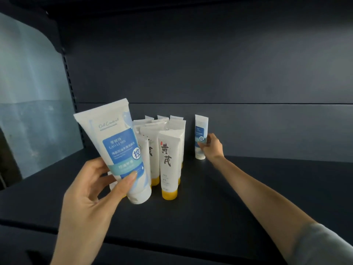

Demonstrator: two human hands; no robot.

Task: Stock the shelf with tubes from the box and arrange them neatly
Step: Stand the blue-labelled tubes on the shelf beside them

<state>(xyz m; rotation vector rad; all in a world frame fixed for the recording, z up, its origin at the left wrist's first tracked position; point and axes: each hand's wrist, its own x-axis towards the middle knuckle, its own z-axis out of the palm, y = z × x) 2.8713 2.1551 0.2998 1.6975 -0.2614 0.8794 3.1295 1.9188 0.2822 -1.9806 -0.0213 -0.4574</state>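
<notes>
A blue-labelled tube (120, 148) is in the left hand (91, 190), held over the shelf (229, 197) toward its left front, cap down and crimped end up, leaning left. The thumb lies across the lower label and the fingers curl round the back, so the grip is closed firmly on this tube. Its white cap hangs below the hand; I cannot tell whether it touches the shelf

A second blue tube (201, 136) stands upright on its cap near the back edge of the shelf, about mid-width. The right hand (212, 148) pinches its lower right side between thumb and fingertips. The arm stretches in from the right front corner, with a grey sleeve (315, 245) at the elbow

Between the two blue tubes stands a cluster of yellow-capped tubes (169, 165), white with black characters, all cap down, packed close in rows running from mid-shelf toward the back. The second blue tube is just beside the cluster's right rear, with a small gap between them. The blue-labelled tube overlaps the cluster's left side in view and hides part of it

A dark back panel (210, 64) rises behind the shelf, and a pale blue-grey sheet (28, 111) shows past its left edge
</notes>
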